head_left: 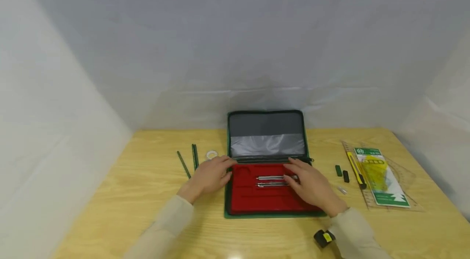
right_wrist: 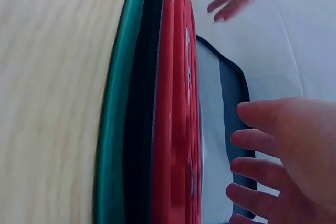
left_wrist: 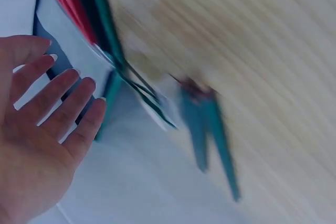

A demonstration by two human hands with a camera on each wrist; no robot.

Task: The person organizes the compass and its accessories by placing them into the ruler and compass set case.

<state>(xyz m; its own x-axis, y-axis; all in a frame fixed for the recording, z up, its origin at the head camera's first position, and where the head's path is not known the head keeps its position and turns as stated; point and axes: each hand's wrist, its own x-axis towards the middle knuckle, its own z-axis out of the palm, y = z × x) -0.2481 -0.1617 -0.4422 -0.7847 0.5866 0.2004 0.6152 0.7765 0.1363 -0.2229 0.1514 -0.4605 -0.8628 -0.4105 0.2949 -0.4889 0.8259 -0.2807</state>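
Observation:
An unfolded green zip case point(head_left: 267, 111) stands with its grey lid up and a red moulded tray point(head_left: 257, 202) in its base. Two slim silver drawing instruments point(head_left: 271, 178) lie in the tray's slots. My left hand point(head_left: 209, 175) is over the case's left edge, its fingers spread and empty in the left wrist view. Above the tray's right part hovers my right hand point(head_left: 312, 183), fingers extended, hiding the instruments' right ends. The right wrist view shows this right hand point(right_wrist: 294, 156) apart from the tray, with nothing in its grasp.
Dark green pencils point(head_left: 195, 156) and a white ring point(head_left: 211, 154) lie left of the case. On the right are a green block point(head_left: 338, 170), a black block point(head_left: 346, 176), a yellow cutter point(head_left: 355, 169), clear rulers point(head_left: 413, 206) and a green-white packet point(head_left: 391, 198). A black object point(head_left: 324, 238) is by my right wrist.

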